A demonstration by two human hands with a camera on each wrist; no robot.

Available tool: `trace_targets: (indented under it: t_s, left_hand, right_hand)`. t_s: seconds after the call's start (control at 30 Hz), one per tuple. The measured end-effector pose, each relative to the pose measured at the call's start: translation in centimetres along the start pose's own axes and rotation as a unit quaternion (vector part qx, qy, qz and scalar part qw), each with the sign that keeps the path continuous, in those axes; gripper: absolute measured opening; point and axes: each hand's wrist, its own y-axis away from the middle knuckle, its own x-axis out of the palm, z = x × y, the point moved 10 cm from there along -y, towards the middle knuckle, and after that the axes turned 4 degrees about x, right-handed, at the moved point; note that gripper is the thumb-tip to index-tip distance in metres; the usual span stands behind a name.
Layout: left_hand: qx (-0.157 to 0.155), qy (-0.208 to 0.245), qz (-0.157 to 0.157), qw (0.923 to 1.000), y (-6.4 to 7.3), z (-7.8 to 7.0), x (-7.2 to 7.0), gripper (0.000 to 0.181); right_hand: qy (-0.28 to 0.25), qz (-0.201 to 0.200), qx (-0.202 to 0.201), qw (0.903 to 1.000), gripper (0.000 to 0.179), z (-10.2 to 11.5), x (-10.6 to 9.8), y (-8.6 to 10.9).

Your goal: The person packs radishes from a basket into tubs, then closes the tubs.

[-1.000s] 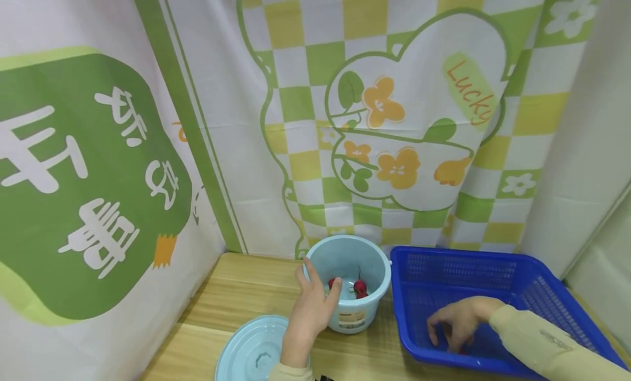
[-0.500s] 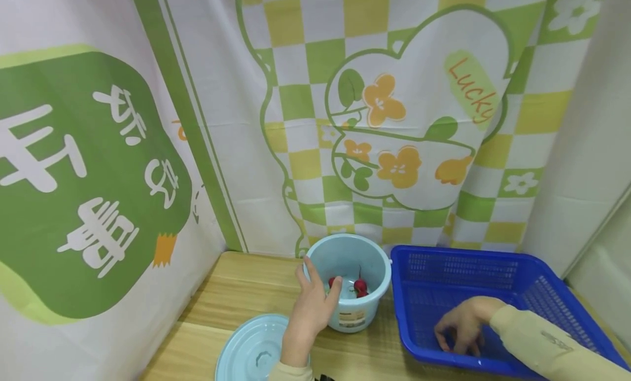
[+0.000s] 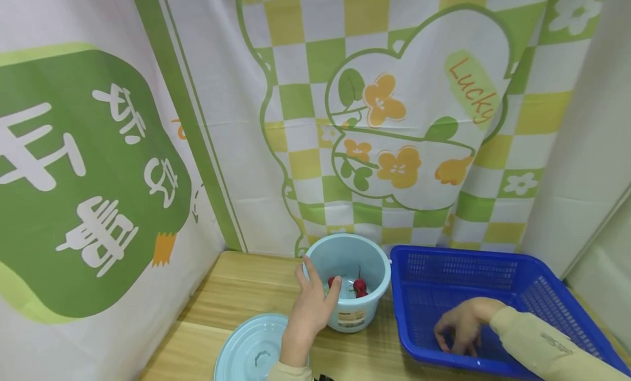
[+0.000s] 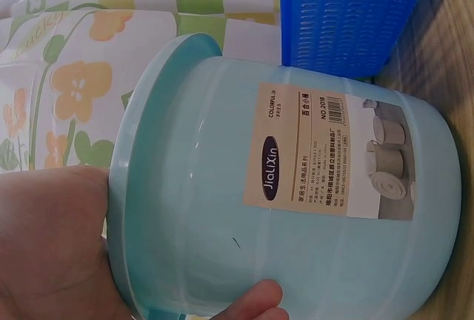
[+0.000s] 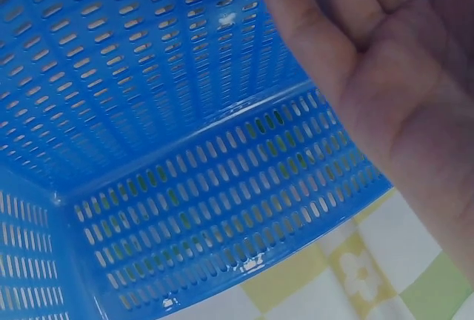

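Observation:
In the head view, my left hand (image 3: 309, 314) holds the near-left rim of a light blue bucket (image 3: 351, 307), thumb at the front edge. The left wrist view shows the labelled side of the bucket (image 4: 192, 187) beside the palm. Inside it lie a few small red radishes (image 3: 360, 286), one with a thin root. My right hand (image 3: 462, 326) reaches down into a blue plastic basket (image 3: 419, 293), near its front wall, fingers curled. A trace of red shows at the fingertips, seemingly a radish mostly hidden by the hand. In the right wrist view, the fingertips are cut off.
A round light blue lid (image 3: 251, 351) lies on the wooden table (image 3: 236, 277), left of the bucket and partly behind the left forearm. The basket stands close to the bucket's right side. A patterned curtain (image 3: 315, 151) hangs behind them.
My right hand has shifted slightly right inside the basket, its fingers drawing in over the red radish glimpsed earlier. The left hand and bucket stay in place.

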Motion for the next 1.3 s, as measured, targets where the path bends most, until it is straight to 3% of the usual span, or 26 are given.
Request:
trace_targets:
  t_s: [0.3,0.6,0.87,1.3]
  left_hand:
    - [0.002,-0.006,-0.002,1.0,0.0,-0.1,0.0,0.1]
    - [0.002,-0.002,-0.002,1.0,0.0,-0.3,-0.1,0.1]
    - [0.004,-0.001,-0.004,1.0,0.1,-0.2,-0.1,0.1]
    - [0.006,0.008,-0.006,0.9999,0.1,-0.2,-0.1,0.1]
  right_hand:
    - [-0.018,-0.013,-0.025,0.9995,0.017,1.2,-0.7,-0.1]
    - [-0.082,-0.039,-0.1,0.9909,0.012,3.0,-2.6,0.1]
    - [-0.15,-0.053,-0.185,0.9698,0.01,4.7,-4.6,0.6]
    - [-0.203,-0.08,-0.291,0.9316,0.017,7.9,-7.9,2.9]
